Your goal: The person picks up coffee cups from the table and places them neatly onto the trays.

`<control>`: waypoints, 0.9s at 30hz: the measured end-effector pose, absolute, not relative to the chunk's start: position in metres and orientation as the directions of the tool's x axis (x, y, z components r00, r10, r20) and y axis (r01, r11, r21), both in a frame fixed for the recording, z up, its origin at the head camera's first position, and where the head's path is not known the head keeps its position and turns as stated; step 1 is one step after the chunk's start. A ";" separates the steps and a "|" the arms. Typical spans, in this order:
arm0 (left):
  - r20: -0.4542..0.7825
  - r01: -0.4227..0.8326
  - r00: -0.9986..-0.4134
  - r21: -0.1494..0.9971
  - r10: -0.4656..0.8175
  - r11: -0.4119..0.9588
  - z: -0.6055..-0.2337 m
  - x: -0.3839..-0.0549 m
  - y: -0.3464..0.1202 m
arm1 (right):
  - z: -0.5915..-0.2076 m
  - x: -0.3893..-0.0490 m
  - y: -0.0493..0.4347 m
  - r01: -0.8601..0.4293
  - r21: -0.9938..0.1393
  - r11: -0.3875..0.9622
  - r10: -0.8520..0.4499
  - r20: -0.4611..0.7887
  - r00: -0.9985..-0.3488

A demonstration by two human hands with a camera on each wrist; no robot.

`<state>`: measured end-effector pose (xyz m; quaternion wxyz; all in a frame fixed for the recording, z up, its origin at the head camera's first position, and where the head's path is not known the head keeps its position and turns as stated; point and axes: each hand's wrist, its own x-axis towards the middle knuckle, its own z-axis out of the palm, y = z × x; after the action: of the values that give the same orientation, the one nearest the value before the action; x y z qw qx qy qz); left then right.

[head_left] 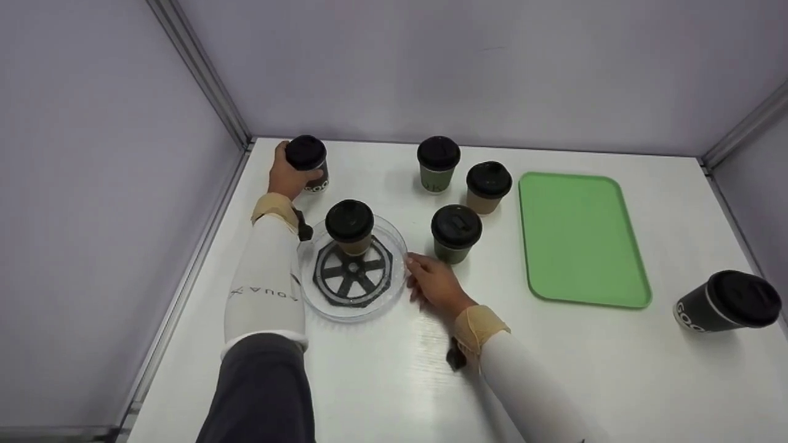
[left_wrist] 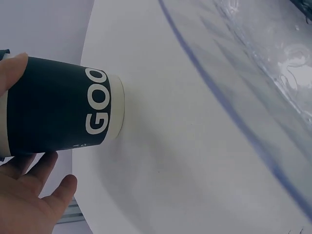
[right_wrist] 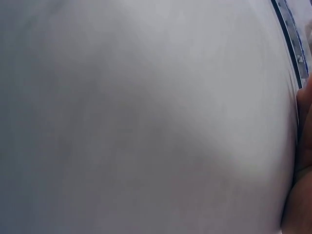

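At the back left corner, my left hand (head_left: 288, 175) grips a dark paper coffee cup (head_left: 317, 178) with a black lid, its thumb and fingers on opposite sides. White "GOO" lettering on the cup (left_wrist: 58, 105) shows in the left wrist view. My right hand (head_left: 436, 284) has its thumb and fingertips at the right rim of a clear round turntable (head_left: 294, 284) with a black spoked pattern, pinching the edge. On the turntable stands a brown cup (head_left: 352, 227) with a black lid. Only part of the right hand (right_wrist: 303, 146) shows in the right wrist view.
Right of the turntable stand a green cup (head_left: 455, 234), another green cup (head_left: 438, 163) farther back, and a brown cup (head_left: 488, 187). A green rectangular tray (head_left: 582, 240) lies to their right. Near the right edge is a dark cup (head_left: 708, 307). Walls (head_left: 431, 74) border the white table.
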<state>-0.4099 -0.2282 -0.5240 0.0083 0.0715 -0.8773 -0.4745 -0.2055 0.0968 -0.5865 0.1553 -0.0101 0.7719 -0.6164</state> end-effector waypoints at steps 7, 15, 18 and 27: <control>-0.009 -0.074 -0.994 0.805 -0.113 0.589 -0.524 -0.410 -0.224 | -0.586 -0.205 0.096 0.192 -0.950 0.245 -0.199 -0.243 -0.949; 0.069 -0.019 -0.988 0.829 -0.137 0.558 -0.523 -0.407 -0.222 | -0.588 -0.206 0.097 0.198 -0.950 0.242 -0.187 -0.246 -0.951; 0.103 0.011 -0.985 0.841 -0.140 0.540 -0.519 -0.402 -0.224 | -0.590 -0.206 0.096 0.197 -0.949 0.246 -0.183 -0.245 -0.952; 0.245 0.148 -0.966 0.789 -0.084 0.596 -0.492 -0.381 -0.248 | -0.592 -0.208 0.092 0.171 -0.956 0.239 -0.192 -0.219 -0.957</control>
<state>-0.3809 -0.2477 -0.4922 0.1296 -0.0181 -0.8838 -0.4493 -0.2084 0.0919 -0.5917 0.1472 -0.0066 0.7732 -0.6169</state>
